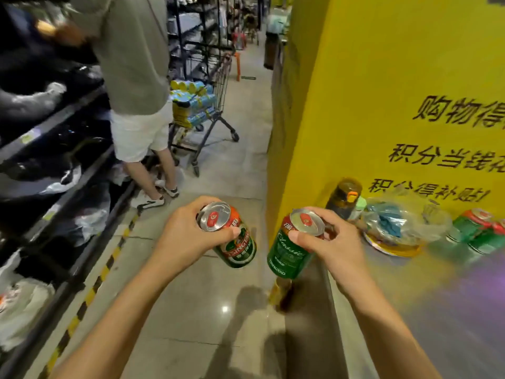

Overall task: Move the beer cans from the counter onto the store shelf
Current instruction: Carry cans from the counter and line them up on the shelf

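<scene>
My left hand (188,231) grips a green and red beer can (235,244) by its top rim, held over the aisle floor. A second green beer can (289,255) hangs from my right hand (328,242), just left of the counter's edge. Two more green cans (475,231) stand on the grey counter (437,310) at the right, against the yellow wall. The dark store shelf (62,170) runs along the left side, filled with bagged goods.
A person in white shorts (139,105) stands at the shelf ahead on the left, a loaded shopping cart (202,110) behind them. On the counter sit a brown bottle (344,198) and a plastic bag on a plate (393,228). A yellow-black stripe marks the floor beside the shelf.
</scene>
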